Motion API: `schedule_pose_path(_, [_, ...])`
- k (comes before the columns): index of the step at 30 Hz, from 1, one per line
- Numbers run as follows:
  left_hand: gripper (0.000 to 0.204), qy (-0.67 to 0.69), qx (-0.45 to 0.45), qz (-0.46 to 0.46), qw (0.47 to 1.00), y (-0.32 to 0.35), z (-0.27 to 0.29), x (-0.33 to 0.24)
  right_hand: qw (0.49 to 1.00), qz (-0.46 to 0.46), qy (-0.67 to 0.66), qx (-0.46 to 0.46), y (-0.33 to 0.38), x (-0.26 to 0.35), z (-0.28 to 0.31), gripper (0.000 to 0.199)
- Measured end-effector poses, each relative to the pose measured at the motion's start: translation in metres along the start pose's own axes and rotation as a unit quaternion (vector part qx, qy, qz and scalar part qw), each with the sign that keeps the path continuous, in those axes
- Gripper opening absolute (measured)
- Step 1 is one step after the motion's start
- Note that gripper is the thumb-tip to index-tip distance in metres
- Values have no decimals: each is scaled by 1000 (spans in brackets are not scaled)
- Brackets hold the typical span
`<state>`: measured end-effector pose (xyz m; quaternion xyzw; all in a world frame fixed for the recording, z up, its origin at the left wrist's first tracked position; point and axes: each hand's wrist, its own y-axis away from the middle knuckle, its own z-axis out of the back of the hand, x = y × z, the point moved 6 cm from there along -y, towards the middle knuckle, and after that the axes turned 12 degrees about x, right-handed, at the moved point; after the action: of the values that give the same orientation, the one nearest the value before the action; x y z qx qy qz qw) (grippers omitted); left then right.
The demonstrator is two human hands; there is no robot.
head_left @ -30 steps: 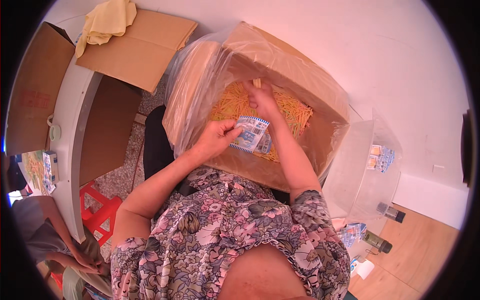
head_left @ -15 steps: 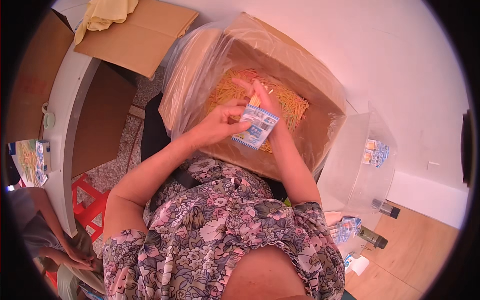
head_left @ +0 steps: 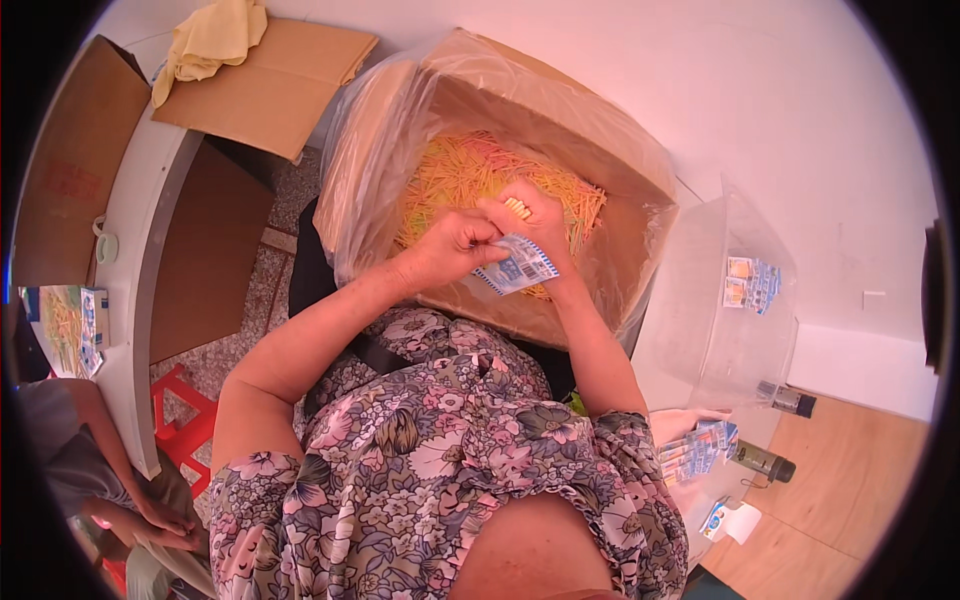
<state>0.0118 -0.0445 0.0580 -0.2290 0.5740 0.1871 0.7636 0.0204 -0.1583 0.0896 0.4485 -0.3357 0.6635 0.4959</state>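
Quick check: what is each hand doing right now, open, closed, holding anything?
Left hand: closed, pinching the small blue-and-white printed packet.
Right hand: closed on a few thin yellow sticks, also touching the packet.

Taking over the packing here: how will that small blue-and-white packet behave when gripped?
The packet is probably floppy and light: it looks thin and flat, pinched between the left hand and right hand. Its printed film seems glossy, so possibly slippery. Thin strands in the box would likely snap if squeezed.

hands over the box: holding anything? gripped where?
Both hold one small blue-and-white packet: the left hand pinches its upper left edge, the right hand grips its top. The right hand also holds a few yellow sticks.
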Motion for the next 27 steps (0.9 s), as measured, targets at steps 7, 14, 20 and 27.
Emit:
schedule_pose_path(7, [21,288,-43,47,956,-12,-10,31,977,-125,-122,-124,41,-50,59,17])
schedule_pose_path(14, [20,300,-4,102,948,-22,-20,33,975,-143,-141,97,62,-62,29,18])
schedule_pose_path(20, [11,208,-94,84,970,-16,-5,34,976,-154,120,92,76,-46,30,21])
schedule_pose_path(27, [10,223,-45,92,969,-16,1,15,983,-113,-146,-13,74,-19,59,17])
